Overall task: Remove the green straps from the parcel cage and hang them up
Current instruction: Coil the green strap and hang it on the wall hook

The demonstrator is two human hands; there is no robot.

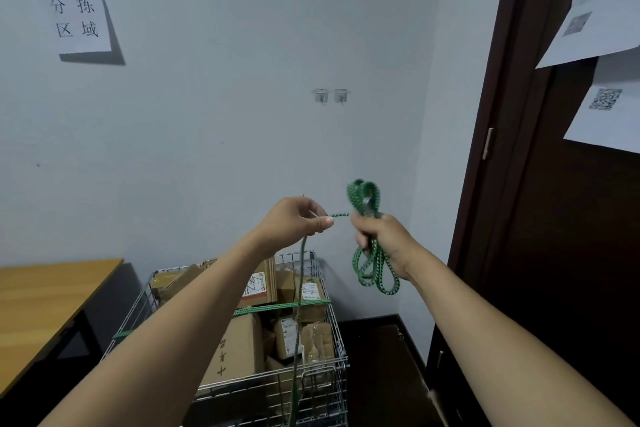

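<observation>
- Two hands busy: right hand [381,239] grips the coiled green strap [352,197], left hand [298,222] pinches its tail.
- Best keep loops even; wall hooks [321,96] sit at twelve o'clock.

A pale blue-grey wall [225,45] fills the space behind and above the left hand [294,220]; high to its left hangs a white paper sign [74,3] printed with black characters. Below and left of that hand stands a wooden table [41,298] on dark legs. Right of the right hand [384,239] is a dark brown door [554,218] bearing white sheets [606,10], one with a QR code [605,99]. The floor [377,374] beneath is dark.
</observation>
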